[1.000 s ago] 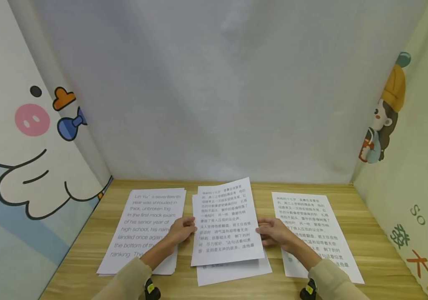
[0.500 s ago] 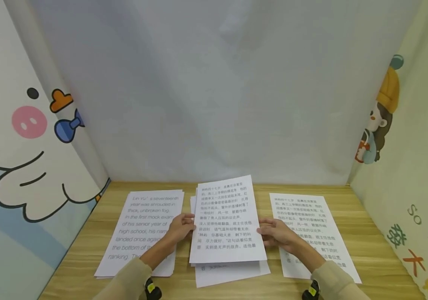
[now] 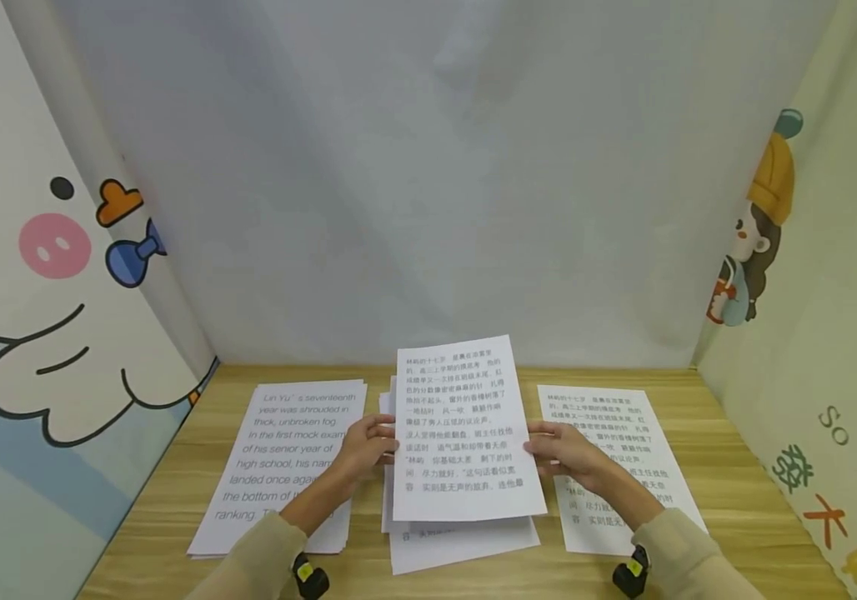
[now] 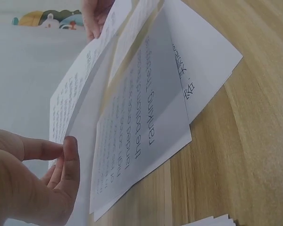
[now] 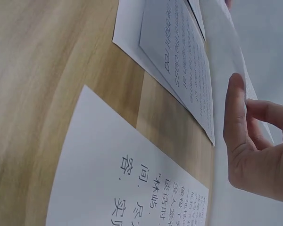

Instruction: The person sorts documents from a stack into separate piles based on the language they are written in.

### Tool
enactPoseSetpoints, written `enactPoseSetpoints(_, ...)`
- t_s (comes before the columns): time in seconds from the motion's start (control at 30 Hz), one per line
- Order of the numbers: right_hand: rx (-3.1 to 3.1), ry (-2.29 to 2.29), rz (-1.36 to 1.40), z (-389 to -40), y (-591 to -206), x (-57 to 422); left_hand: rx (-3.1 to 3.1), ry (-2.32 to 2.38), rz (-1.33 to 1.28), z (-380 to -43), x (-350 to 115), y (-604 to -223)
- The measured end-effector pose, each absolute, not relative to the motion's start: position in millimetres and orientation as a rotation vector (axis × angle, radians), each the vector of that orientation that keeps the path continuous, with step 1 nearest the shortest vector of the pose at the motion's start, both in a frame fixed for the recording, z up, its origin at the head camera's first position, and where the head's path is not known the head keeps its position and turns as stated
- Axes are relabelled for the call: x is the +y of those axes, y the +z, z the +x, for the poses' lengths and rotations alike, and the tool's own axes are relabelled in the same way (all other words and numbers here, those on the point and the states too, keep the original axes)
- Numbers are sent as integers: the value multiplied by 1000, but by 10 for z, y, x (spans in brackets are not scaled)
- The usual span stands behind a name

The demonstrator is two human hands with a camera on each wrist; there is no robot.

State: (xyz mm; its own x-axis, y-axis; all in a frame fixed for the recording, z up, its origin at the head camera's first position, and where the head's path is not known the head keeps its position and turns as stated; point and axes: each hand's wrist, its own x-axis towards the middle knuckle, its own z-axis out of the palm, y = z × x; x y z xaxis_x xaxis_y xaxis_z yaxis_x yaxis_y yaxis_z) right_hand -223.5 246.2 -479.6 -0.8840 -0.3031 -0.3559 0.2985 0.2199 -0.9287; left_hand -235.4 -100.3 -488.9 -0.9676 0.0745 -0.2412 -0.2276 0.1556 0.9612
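my left hand [image 3: 367,448] and my right hand [image 3: 567,450] each pinch a long edge of the printed sheet [image 3: 462,433], so neither is nearer; it hangs between them above the middle papers [image 3: 466,546], long axis running away from me. a narrow strip of table [image 3: 503,577] separates those papers from the page on the right [image 3: 599,518].

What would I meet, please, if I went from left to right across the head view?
White cartoon bird → stack of English-text pages → raised Chinese-text sheet, held between the left hand and right hand → second Chinese-text sheet, lying on the table → cartoon girl in a hat.
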Motion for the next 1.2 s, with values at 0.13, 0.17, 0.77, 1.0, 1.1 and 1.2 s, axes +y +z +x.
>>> enactPoseSetpoints(0.13,2058,-1697,20,-2255,-4780,2502,2183,1898,-138,-2359,-970,-4865)
enactPoseSetpoints(0.17,2068,-1695,36,-2257,-4778,2509,2181,1897,-136,-2357,-959,-4853)
enactPoseSetpoints(0.77,2090,-1750,74,-2151,-4814,2835,2161,1861,-7,-2305,-640,-4794)
enactPoseSetpoints(1.0,2107,-1747,127,-2072,-4801,3050,2090,1870,23,-2270,-444,-4799)
enactPoseSetpoints(1.1,2103,-1756,172,-2037,-4797,3157,2078,1874,40,-2282,-336,-4824)
enactPoseSetpoints(1.2,2103,-1768,222,-2005,-4795,3275,2060,1878,55,-2301,-208,-4855)
